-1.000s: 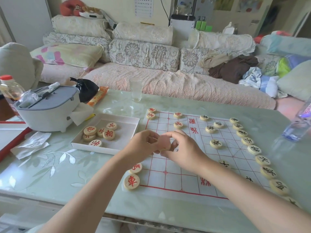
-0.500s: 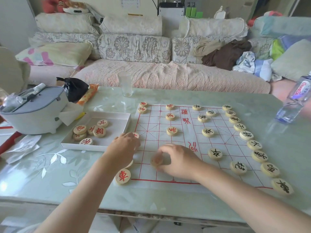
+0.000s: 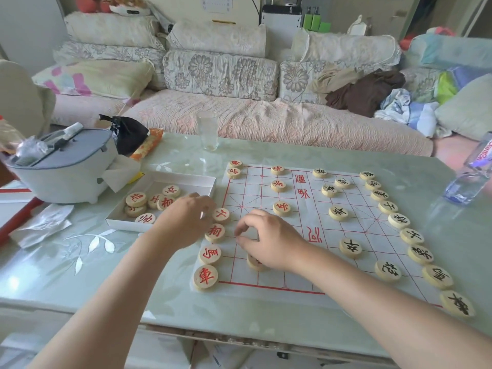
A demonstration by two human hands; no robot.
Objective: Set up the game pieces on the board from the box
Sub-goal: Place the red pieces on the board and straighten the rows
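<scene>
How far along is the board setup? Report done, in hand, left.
Done: black pieces line the board's right side; six red pieces stand along its left edge, three more further in. In hand: the right hand hovers, holding nothing, over a piece near the front; the left hand is by the box. Left: several red pieces lie in the box, and the left edge shows a gap.

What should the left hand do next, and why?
Probably reach into the box for a red piece and set it in the gap on the board's left edge. Red pieces lie in the box, the left hand hovers beside it, and that row has unfilled points between its two far pieces and four near ones.
</scene>
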